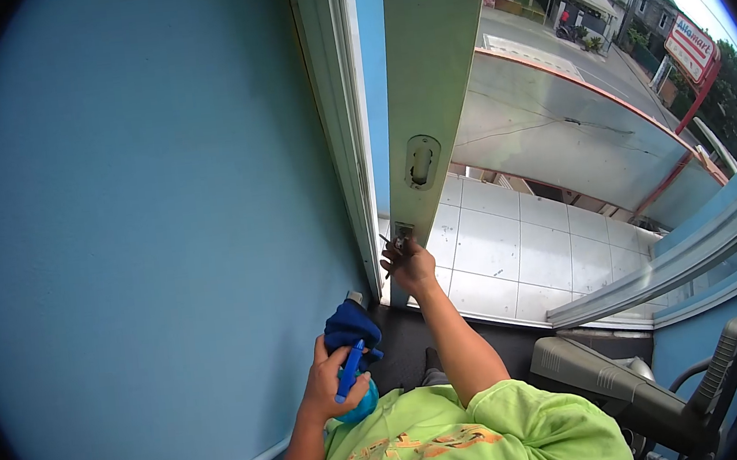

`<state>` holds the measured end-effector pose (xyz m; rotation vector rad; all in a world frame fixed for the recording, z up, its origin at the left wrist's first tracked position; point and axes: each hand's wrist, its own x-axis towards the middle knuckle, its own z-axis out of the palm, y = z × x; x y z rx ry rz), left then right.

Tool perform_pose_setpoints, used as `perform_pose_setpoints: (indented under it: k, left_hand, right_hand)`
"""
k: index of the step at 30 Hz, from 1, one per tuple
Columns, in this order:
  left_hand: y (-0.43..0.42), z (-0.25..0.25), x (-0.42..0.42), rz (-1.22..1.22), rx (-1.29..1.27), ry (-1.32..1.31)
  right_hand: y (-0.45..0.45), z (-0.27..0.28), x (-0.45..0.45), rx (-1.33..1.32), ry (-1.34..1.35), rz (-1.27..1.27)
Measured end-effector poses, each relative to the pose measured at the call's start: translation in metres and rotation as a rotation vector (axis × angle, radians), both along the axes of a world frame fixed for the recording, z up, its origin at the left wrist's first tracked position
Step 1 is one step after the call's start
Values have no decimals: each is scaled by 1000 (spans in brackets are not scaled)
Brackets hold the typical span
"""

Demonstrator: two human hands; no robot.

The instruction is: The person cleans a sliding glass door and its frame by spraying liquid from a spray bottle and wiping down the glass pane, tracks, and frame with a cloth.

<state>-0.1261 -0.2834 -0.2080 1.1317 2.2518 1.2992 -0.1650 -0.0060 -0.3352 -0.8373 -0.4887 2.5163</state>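
Note:
My left hand (328, 380) is closed around a spray bottle (358, 399) with a blue trigger head and a turquoise body, low in front of my shirt. Against the same hand hangs a dark blue cloth (350, 327), bunched over the bottle's top. My right hand (409, 266) reaches forward to the lock (403, 229) on the edge of a pale green door (424, 65). Its fingers are curled on small dark metal pieces that look like keys; they partly hide the lock. Above it, an oval recessed handle (421, 163) is set in the door.
A light blue wall (162, 205) stands close on my left, beside the white door frame (334, 100). Past the door lie a white tiled floor (512, 243) and a low balcony wall (553, 123). Grey exercise equipment (613, 375) stands at lower right, near a window frame (681, 253).

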Motion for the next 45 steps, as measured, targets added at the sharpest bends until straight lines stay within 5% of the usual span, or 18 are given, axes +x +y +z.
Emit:
perform_pose_setpoints:
  k: [4,6,8,10,12,14,16,19,22,24,29,33,35,42,45]
  left_hand:
    - [19,13,-9,-95,47,2]
    - [25,8,-16,-83,8,12]
    - [30,7,-24,-112,19,27]
    - [38,11,-30,-107,42,-101]
    - [44,18,-40,-121,48,-153]
    - [44,16,-51,-164,134,-131]
    - [38,23,-56,-140,222,-136]
    - [16,25,-57,-89,305,-194]
    - [-8,22,-52,2,288,-249]
    - [-25,11,-48,53,267,-276]
    - [-55,-11,-32,183,286,-356]
    - [-77,-26,-40,214,209,-274]
    - [-77,-29,-45,220,122,-176]
    - [-67,-29,-67,225,155,-393]
    - [-69,-37,-71,143,102,-241]
  right_hand:
    - [5,11,47,585,-597,159]
    - [-11,8,72,1018,-422,86]
    - [-43,57,98,907,-228,371]
    - [-68,78,95,753,67,490]
    - [-81,104,79,844,67,463]
    - [-77,125,48,845,-74,352]
    - [-69,131,6,1045,112,-17]
    - [-41,177,-67,1712,13,-461]
    - [-33,185,-133,1872,-190,-550]
    - [-31,143,-157,2003,-179,-635]
    - [-31,19,-152,1833,-344,-369]
    - [-25,82,-170,1845,-86,-723]
    - [-19,111,-179,1620,-15,-612]
    - [-23,3,-172,1574,-140,-453]
    - [-33,97,-178,1306,154,-459]
